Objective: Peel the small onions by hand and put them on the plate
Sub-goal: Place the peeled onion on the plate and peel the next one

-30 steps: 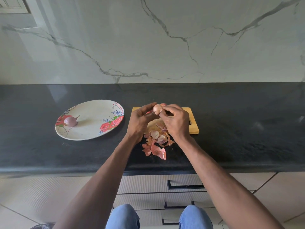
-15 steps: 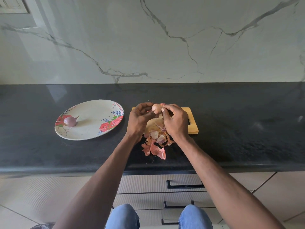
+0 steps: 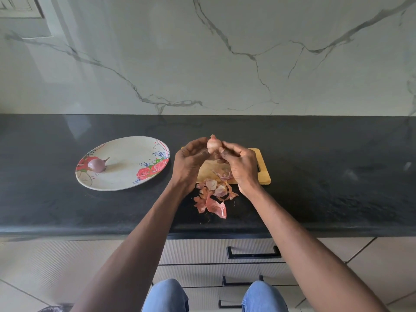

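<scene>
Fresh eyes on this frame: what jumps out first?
The two hands meet mid-frame above the wooden cutting board, the left hand and right hand pinching a pale small onion between their fingertips. Just below them a heap of pinkish onion skins spills off the board onto the black countertop. To the left, a floral plate holds one peeled purple onion near its left rim.

Veined marble wall (image 3: 225, 64), black countertop (image 3: 326, 154), pale drawers (image 3: 202, 253), tiled floor (image 3: 387, 266)

Both hands (image 3: 216, 163) raised, fingertips pinching together, forearms converging.
</scene>
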